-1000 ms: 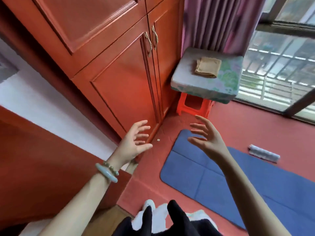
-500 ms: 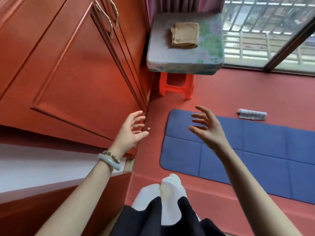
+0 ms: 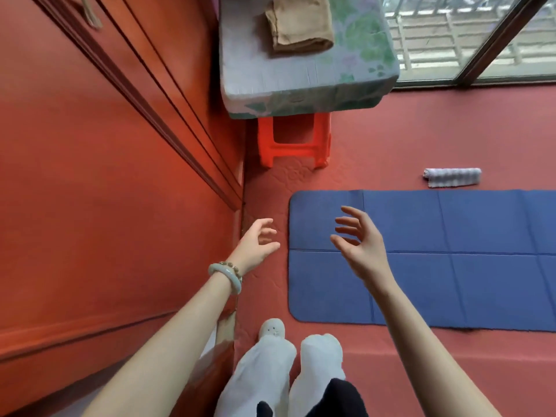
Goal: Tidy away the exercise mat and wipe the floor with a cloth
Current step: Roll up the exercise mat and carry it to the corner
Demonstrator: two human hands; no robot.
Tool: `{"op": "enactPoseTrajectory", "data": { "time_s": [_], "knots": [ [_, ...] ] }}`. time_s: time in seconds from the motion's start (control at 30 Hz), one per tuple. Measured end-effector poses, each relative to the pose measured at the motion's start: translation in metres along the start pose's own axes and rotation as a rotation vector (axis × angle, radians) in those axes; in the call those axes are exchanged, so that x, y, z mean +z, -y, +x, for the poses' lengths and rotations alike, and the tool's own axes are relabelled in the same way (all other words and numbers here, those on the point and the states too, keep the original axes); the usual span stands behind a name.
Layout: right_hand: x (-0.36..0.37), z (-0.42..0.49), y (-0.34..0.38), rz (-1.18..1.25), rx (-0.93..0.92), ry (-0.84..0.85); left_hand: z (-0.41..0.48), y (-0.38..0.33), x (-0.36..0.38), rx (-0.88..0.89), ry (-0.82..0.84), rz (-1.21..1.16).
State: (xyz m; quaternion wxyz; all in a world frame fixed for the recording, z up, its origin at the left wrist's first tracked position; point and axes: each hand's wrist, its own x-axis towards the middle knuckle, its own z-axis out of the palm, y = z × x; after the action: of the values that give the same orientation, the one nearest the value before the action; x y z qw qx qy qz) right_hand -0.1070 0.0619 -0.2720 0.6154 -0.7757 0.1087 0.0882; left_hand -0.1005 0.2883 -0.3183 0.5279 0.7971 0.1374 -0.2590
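Observation:
A blue exercise mat [image 3: 451,266] lies unfolded flat on the red floor [image 3: 421,136], running off the right edge. A folded tan cloth [image 3: 298,25] rests on a cushioned stool top. A rolled striped towel [image 3: 452,177] lies on the floor just beyond the mat. My left hand [image 3: 258,245] hovers over bare floor left of the mat's end, fingers relaxed and holding nothing. My right hand [image 3: 358,239] hovers above the mat's left end, fingers spread and empty.
A red wooden wardrobe [image 3: 105,176] fills the left side. A red plastic stool [image 3: 293,139] with a floral cushion [image 3: 304,82] stands in the corner by a large window [image 3: 481,34]. My legs in white trousers [image 3: 270,365] stand near the mat's near corner.
The view has tilted down and moved forward, so the mat and stool appear closer. Both hands stay open and have lowered toward the mat's left end.

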Motion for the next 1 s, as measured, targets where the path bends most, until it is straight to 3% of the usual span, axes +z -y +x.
{"op": "enactPoseTrajectory", "data": {
  "time_s": [0.63,0.77,1.0],
  "knots": [
    [0.176,0.159,-0.486,-0.137,0.357,0.036,0.332,0.367,0.124,-0.199,-0.076,0.164],
    [0.212,0.180,-0.544,-0.280,0.321,0.064,0.377,0.401,0.146,-0.159,-0.083,0.146],
    [0.256,0.183,-0.585,-0.773,0.216,0.123,0.421,0.410,0.173,0.047,-0.075,0.177]
  ]
}}
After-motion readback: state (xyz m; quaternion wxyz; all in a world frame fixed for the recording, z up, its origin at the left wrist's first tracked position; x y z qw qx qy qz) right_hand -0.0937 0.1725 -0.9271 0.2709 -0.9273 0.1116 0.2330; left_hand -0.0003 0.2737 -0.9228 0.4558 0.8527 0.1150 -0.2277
